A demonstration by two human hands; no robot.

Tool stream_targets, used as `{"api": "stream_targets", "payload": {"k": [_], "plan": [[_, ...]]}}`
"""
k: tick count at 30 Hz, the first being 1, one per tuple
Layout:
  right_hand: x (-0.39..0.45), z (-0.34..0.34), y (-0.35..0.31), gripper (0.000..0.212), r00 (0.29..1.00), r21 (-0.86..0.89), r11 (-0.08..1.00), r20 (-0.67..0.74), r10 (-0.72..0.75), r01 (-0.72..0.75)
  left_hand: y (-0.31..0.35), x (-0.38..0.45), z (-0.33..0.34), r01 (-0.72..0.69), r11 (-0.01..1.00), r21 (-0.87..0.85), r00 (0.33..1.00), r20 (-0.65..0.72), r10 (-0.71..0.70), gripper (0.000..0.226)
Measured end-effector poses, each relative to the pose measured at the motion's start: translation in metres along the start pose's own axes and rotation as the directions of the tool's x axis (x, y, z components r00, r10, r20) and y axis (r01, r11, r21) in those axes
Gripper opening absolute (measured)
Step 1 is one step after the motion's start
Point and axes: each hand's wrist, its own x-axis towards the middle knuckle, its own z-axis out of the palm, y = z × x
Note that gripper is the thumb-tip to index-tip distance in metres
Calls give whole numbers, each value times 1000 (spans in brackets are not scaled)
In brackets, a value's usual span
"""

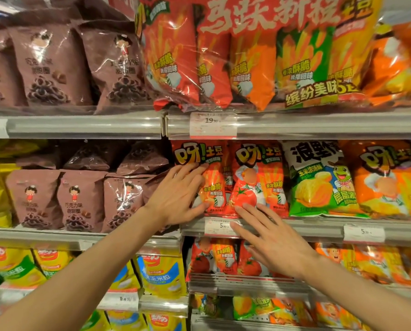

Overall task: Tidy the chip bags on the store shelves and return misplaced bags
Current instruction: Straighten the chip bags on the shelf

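Chip bags, the red tomato ones, are sitting on the middle shelf (319, 226), right-hand bay, and that's where I'm working. My left hand (178, 197) is lying flat on the left red bag (210, 185), fingers (195, 169) spread, pressing its face rather than pinching anything. My right hand (271, 240) is reaching in lower, fingers (248, 209) spread and loose, tips touching the bottom edge of the 2nd red bag (257, 182), palm crossing the price rail; it's holding nothing.

Progress, as I'm judging it: this row is looking mostly upright and faced fwd. But a green-and-white corn-soup bag (319, 180) is standing between the red ones and the orange bag (385, 182), a diff product, so prob misplaced and not yet pulled. To the left, the brown choc-ring bags (80, 199) are leaning and piling on top of each other, so that bay is wanting straightening too. Lower shelves: can't tell much, partly hidden by my arms. I'd say early-to-mid, w/ plenty left.
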Motion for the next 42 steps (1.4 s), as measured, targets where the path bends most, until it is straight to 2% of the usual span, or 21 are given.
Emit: {"api": "stream_targets", "payload": {"k": [9, 12, 17, 21, 23, 25, 27, 29, 31, 32, 42], "plan": [[0, -7, -5, 79, 997, -24, 1000, 75, 21, -19, 7, -8, 7, 11, 1000, -12, 997, -73, -11, 55], [-1, -8, -6, 79, 994, -34, 999, 104, 28, -25, 15, -15, 11, 25, 999, -27, 990, -139, -28, 51], [-5, -14, -5, 66, 997, -26, 999, 73, 39, -37, 36, -40, 27, 10, 984, -175, 967, -248, -54, 33], [-11, -26, 6, 61, 988, 45, 987, -2, 156, -156, 66, -59, 36, 38, 948, -316, 952, -277, -131, 16], [-12, -32, 19, 61, 971, 75, 969, -11, 239, -237, 84, -65, 33, 136, 880, -455, 949, -196, -248, 14], [-11, -37, 36, 65, 943, 88, 939, 5, 333, -332, 98, -65, 31, 330, 737, -590, 915, 8, -404, 34], [-9, -39, 53, 78, 920, 89, 916, 55, 388, -392, 109, -62, 37, 483, 598, -639, 851, 184, -491, 45], [-7, -39, 67, 89, 912, 79, 912, 110, 394, -403, 116, -55, 42, 605, 437, -665, 760, 319, -567, 51], [-4, -38, 77, 93, 914, 64, 918, 141, 380, -391, 122, -49, 44, 680, 258, -686, 668, 434, -605, 55], [-2, -37, 80, 93, 916, 62, 920, 148, 374, -386, 124, -47, 44, 694, 203, -691, 639, 461, -616, 55], [-2, -24, 87, 93, 931, 90, 931, 132, 342, -354, 130, -37, 38, 676, 127, -726, 606, 449, -657, 52]]}}
